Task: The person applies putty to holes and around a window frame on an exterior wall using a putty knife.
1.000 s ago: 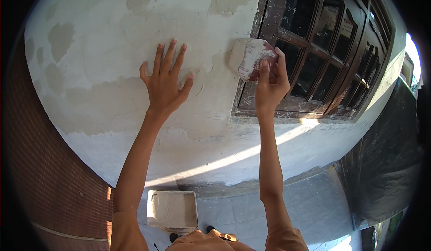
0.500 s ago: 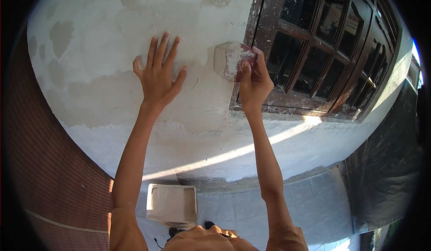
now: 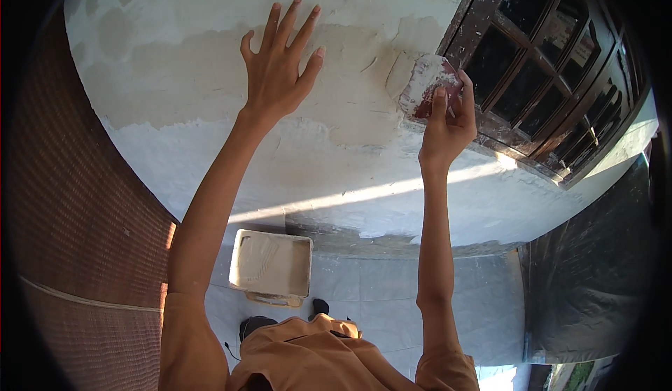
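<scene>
In the upper centre of the frame, your left hand (image 3: 276, 76) faces the wall (image 3: 336, 160) with its fingers fanned wide and nothing in its grasp; whether the palm bears on the surface cannot be told from this view. To the right of it, in the upper right-centre, your right hand (image 3: 448, 121) is closed about a flat scraper (image 3: 423, 86), the thumb laid along the near face and the fingers folded round the right edge. The scraper is dark red, thickly smeared with whitish paste, and lies against the wall just beside the lower left corner of a brown window (image 3: 535, 72) with several glass panes. Across the upper part of the wall runs a beige coat (image 3: 203, 72), its ragged lower border meeting a paler, bluish-white zone; a narrow band of sunlight (image 3: 364, 193) slants below. At lower centre, a rectangular tub (image 3: 309, 268) holding beige paste (image 3: 259, 254) stands on the grey tiled floor (image 3: 385, 286), just beyond your feet and well apart from both hands. A reddish-brown woven screen (image 3: 91, 209) fills the left margin, a dark sheet (image 3: 588, 265) hangs at lower right, and your tan shirt (image 3: 315, 356) occupies the bottom edge.
</scene>
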